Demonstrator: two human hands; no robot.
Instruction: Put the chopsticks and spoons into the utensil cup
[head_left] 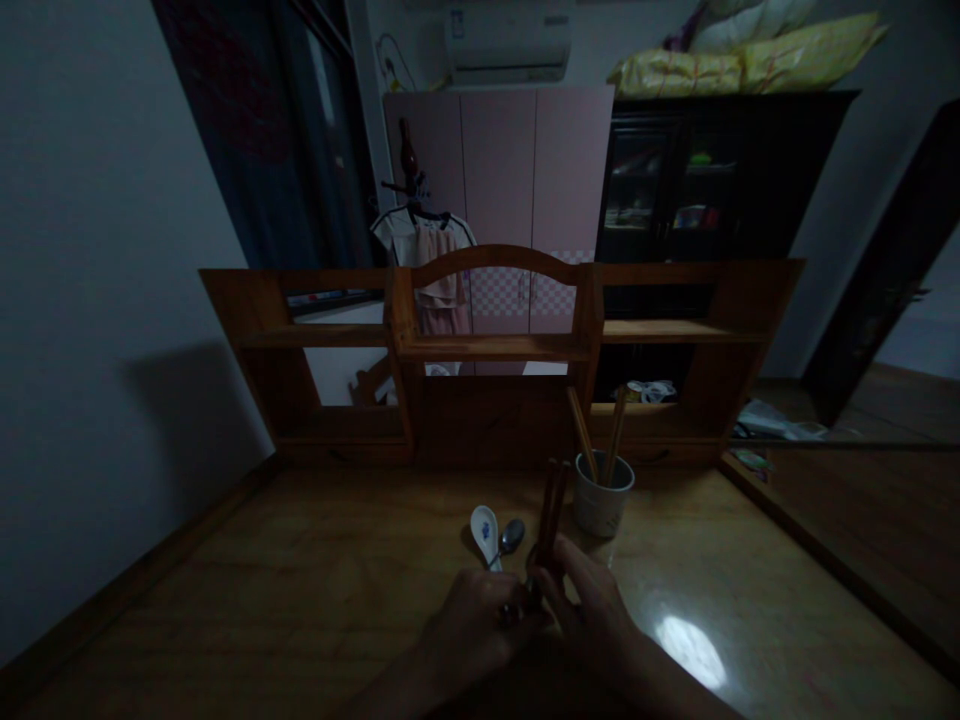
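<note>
Low over the wooden desk point(300, 590), my left hand point(469, 635) is closed around the handles of a white ceramic spoon point(484, 531) with a blue pattern and a metal spoon point(511, 537); both bowls stick out beyond its fingers. My right hand point(592, 610) touches the left one and pinches a pair of brown chopsticks point(553, 510) that point up and away. Just beyond the hands stands a white cup point(600, 500) with two more chopsticks point(598, 435) leaning in it.
A wooden shelf unit point(495, 345) runs along the desk's far edge. Behind it are a pink wardrobe point(499, 170), a dark cabinet point(697, 180) and hanging clothes point(431, 255). A raised rim point(825, 560) bounds the desk at the right. The room is dim.
</note>
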